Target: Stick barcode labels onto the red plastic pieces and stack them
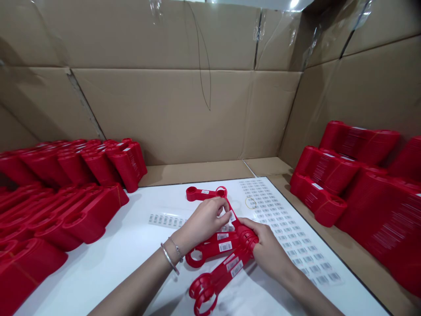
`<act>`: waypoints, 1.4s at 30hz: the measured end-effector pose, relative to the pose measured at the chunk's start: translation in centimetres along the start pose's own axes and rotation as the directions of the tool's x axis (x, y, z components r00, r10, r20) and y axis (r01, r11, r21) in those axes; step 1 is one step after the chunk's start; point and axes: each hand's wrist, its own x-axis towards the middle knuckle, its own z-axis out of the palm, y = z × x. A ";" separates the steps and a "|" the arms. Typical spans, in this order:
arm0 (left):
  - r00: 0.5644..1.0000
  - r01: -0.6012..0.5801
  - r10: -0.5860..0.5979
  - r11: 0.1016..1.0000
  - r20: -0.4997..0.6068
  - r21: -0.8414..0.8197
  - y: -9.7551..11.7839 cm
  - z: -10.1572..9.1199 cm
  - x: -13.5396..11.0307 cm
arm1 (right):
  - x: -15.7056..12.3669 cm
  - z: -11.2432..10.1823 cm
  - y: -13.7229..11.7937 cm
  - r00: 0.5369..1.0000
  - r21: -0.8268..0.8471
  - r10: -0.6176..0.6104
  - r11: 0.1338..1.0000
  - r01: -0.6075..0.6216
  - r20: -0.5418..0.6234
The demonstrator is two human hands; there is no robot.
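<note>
My right hand (268, 245) is closed round a fanned bunch of red plastic strips with ring-shaped ends (247, 239). White barcode labels (225, 246) show on several of these strips. Over the topmost strip, my left hand (212, 215) has thumb and fingers drawn together in a pinch. Its fingertips are at a white label (233, 216) on that strip; whether they grip it or only press it, I cannot tell. Just beyond the left hand, another labelled red strip (204, 192) lies on the white tabletop (131, 232).
A large barcode sticker sheet (289, 228) lies right of my hands, with a yellow rubber band (250, 202) at its upper left. A narrower sticker strip (167, 219) lies left. Stacked red bundles stand left (92, 215) and right (329, 171). Cardboard walls (158, 109) enclose the table.
</note>
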 end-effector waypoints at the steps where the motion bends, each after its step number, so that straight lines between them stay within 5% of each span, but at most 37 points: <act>1: 1.000 -0.002 0.002 1.000 -0.006 0.001 0.1 0.0 0.0 | 0.0 0.0 -0.1 1.000 0.008 -0.003 1.000 0.003 -0.002; 10: 0.995 -0.091 0.095 0.982 -0.018 0.167 -0.1 0.4 -0.5 | -0.1 0.0 -0.4 0.999 0.024 -0.033 0.999 0.033 -0.014; 13: 0.992 -0.064 0.081 0.986 -0.101 0.156 -0.5 0.3 -0.4 | -0.3 0.0 -0.7 0.999 0.043 -0.032 0.999 0.032 -0.018; 16: 0.979 -0.036 0.032 0.999 -0.203 -0.014 -0.7 0.0 -0.2 | -0.3 -0.1 -1.1 0.999 0.091 -0.045 0.995 0.043 0.013; 19: 0.988 -0.022 -0.017 0.968 -0.153 -0.250 -0.4 -0.1 -0.1 | -0.2 -0.2 -1.5 0.995 0.122 -0.078 0.990 0.071 0.056; 22: 0.987 0.039 -0.112 0.865 -0.116 -0.500 -0.2 -0.3 0.2 | -0.4 -0.3 -1.8 0.993 0.081 -0.106 0.992 0.101 0.056; 26: 0.943 0.011 -0.229 0.744 -0.240 -0.669 -0.6 -2.0 0.5 | -0.7 0.0 -1.9 0.987 0.071 -0.117 0.991 0.110 0.109; 29: 0.962 -0.003 -0.143 0.846 -0.232 -0.534 -0.8 -4.0 -0.3 | -0.8 0.3 -1.7 0.987 0.094 -0.123 0.989 0.114 0.099; 34: 0.963 -0.089 0.060 0.991 -0.263 -0.099 -0.7 -6.0 -3.2 | -0.9 0.2 -0.8 0.993 0.123 -0.088 0.988 0.097 -0.078; 39: 0.994 -0.109 0.109 0.994 -0.020 0.020 -1.5 -4.2 -5.9 | -1.2 0.5 0.5 0.962 0.106 -0.110 0.984 0.140 -0.251; 42: 0.989 -0.083 0.086 0.996 0.119 -0.032 -2.1 -2.3 -7.0 | -1.2 0.8 1.2 0.980 0.001 -0.133 0.991 0.135 -0.146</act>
